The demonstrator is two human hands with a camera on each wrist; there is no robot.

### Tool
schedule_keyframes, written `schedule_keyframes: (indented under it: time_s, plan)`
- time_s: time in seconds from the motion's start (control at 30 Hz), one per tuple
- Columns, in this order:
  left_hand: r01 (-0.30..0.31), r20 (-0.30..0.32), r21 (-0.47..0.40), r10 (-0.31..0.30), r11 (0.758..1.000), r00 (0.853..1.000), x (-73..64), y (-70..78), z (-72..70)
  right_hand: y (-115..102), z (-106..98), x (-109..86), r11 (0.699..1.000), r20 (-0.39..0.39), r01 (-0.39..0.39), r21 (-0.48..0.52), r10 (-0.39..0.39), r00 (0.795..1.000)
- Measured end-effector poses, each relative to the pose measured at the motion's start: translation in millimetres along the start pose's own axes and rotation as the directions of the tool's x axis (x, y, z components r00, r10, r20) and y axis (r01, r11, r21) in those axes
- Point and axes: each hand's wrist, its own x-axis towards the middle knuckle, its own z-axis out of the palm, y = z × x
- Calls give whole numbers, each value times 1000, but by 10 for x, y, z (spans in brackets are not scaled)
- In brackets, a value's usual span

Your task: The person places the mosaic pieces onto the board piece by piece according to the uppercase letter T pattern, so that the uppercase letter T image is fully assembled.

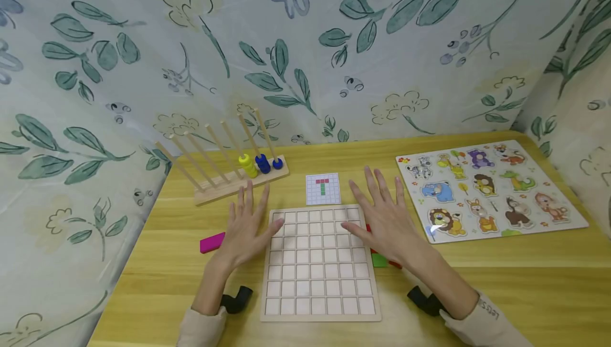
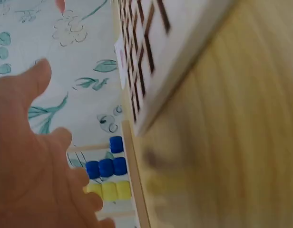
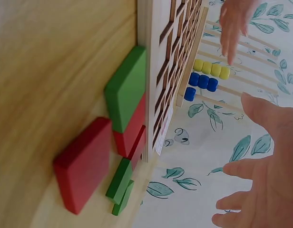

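Observation:
A pale wooden grid board (image 1: 322,317) with square cells lies flat in front of me. Over its left edge my left hand (image 1: 245,235) is spread, fingers straight and holding nothing. My right hand (image 1: 386,227) is likewise spread above the right edge, also holding nothing. Seen in the right wrist view, a green square tile (image 3: 126,90), a red square tile (image 3: 83,166) and several smaller-looking red and green pieces lie beside the board, below the right hand (image 3: 275,164). A magenta block (image 1: 212,242) rests left of the left hand. Behind the board is a card (image 1: 312,193) with a red and green T pattern.
At the back left stands a wooden peg abacus (image 1: 219,193) with yellow and blue beads on some rods. An animal puzzle board (image 1: 494,211) lies on the right of the wooden table (image 1: 525,294). A floral cloth (image 1: 305,60) hangs behind the table.

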Motion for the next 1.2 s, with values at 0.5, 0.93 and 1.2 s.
schedule_keyframes:
  time_s: [0.5, 0.93, 1.2]
  plan:
    - [31, 325, -183, 31, 983, 945, -63, -230, 65, 40, -22, -14, 1000, 30, 0, -10, 1, 1000]
    - [0, 354, -172, 62, 985, 933, -103, -327, 39, 63, -65, -28, 1000, 25, 7, -9, -7, 1000]
    - [-31, 366, -186, 99, 982, 925, -110, -378, 13, 75, -77, -22, 1000, 17, 1, 5, -1, 1000]
